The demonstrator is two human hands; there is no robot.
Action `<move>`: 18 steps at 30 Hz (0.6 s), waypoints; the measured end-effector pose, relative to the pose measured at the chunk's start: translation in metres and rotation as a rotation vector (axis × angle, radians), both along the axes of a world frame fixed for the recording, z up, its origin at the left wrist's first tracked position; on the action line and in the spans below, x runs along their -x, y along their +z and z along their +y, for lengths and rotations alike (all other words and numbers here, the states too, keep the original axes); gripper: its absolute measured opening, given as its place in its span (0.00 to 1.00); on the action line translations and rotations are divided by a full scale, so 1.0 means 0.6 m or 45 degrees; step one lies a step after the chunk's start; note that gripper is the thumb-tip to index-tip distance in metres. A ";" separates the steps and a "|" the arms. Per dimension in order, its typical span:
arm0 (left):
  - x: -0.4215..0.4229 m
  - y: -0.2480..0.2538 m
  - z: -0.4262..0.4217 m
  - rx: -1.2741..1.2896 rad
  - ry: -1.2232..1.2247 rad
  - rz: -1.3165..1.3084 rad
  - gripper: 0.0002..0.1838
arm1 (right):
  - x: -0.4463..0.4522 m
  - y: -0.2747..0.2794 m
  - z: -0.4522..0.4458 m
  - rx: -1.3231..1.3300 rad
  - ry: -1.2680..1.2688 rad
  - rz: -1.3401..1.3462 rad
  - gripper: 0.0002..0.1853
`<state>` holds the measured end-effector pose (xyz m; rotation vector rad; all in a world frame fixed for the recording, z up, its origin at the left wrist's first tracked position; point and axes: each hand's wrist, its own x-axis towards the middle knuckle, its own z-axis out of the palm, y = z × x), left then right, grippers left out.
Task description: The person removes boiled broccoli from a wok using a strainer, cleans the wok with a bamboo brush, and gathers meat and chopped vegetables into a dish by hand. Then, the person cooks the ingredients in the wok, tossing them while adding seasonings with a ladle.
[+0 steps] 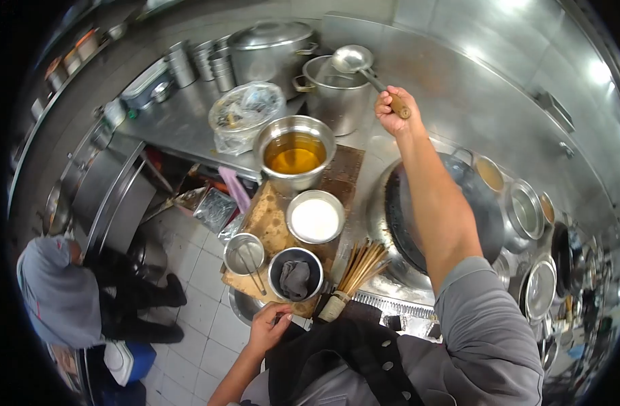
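Observation:
My right hand (392,111) is closed round the wooden handle of a metal ladle (352,59), whose bowl is over the rim of a tall steel pot (342,101) at the back. Down near my apron, my left hand (270,327) has its fingers curled; what they hold, if anything, is too small to tell. Just above it stands a dark-lined pot (276,277) with a grey cloth (295,279) inside. A bamboo brush (354,274) lies beside that pot.
A steel bowl of yellow oil (295,157), a bowl of white contents (315,216) and a strainer (243,254) stand on a stained board (262,210). Under my right arm is a large wok (452,210). A person (59,291) is at the left.

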<state>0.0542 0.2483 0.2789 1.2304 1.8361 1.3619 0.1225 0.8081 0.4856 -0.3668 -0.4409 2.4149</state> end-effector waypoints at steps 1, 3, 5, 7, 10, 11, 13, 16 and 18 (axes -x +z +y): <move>0.001 0.006 0.015 -0.044 -0.042 0.016 0.09 | -0.032 -0.002 -0.011 -0.006 -0.014 0.070 0.06; -0.004 0.023 0.047 -0.080 -0.114 -0.009 0.11 | -0.107 0.002 -0.056 -0.026 -0.041 0.140 0.06; -0.009 0.029 0.080 -0.111 -0.213 -0.012 0.11 | -0.195 0.002 -0.112 -0.066 0.009 0.268 0.06; -0.021 0.054 0.115 -0.123 -0.320 -0.058 0.11 | -0.291 0.002 -0.178 -0.042 -0.011 0.309 0.05; -0.045 0.056 0.169 -0.215 -0.502 -0.016 0.11 | -0.424 0.007 -0.281 -0.107 -0.123 0.120 0.07; -0.060 0.063 0.186 -0.185 -0.553 0.004 0.10 | -0.459 0.013 -0.312 -0.199 -0.191 -0.112 0.10; -0.096 0.068 0.224 -0.278 -0.694 0.048 0.11 | -0.507 0.036 -0.367 -0.334 -0.298 -0.472 0.13; -0.157 0.093 0.280 -0.335 -0.937 0.074 0.12 | -0.571 0.003 -0.420 -0.553 -0.416 -1.061 0.24; -0.207 0.104 0.323 -0.359 -1.083 0.049 0.13 | -0.606 -0.044 -0.464 -0.726 -0.582 -1.224 0.29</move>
